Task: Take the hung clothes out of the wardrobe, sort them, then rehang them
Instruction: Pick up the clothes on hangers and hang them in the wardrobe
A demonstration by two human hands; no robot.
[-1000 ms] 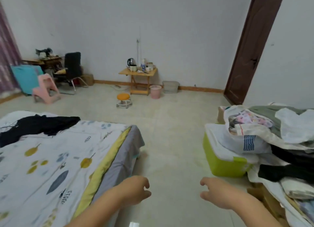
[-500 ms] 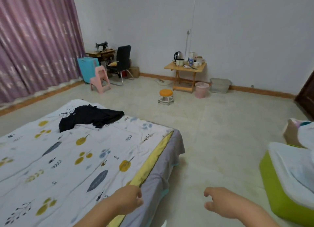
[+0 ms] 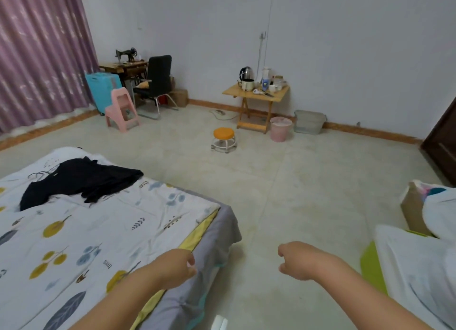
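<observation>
Both hands, left (image 3: 174,268) and right (image 3: 299,260), hang loosely curled, holding nothing; black crumpled garment (image 3: 81,179) lies at ten o'clock on the leaf-printed white bedsheet (image 3: 98,231).

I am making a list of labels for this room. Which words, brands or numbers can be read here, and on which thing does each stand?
None can be read.
Bed sheet: small dark print marks, too blurred.
Blue-and-white bottle on the wooden folding table: label too small.

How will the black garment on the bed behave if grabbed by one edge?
Probably floppy: the black garment lies crumpled in soft folds on the bed. Likely light and will drape. A wire hanger seems attached, so it may snag.
</observation>
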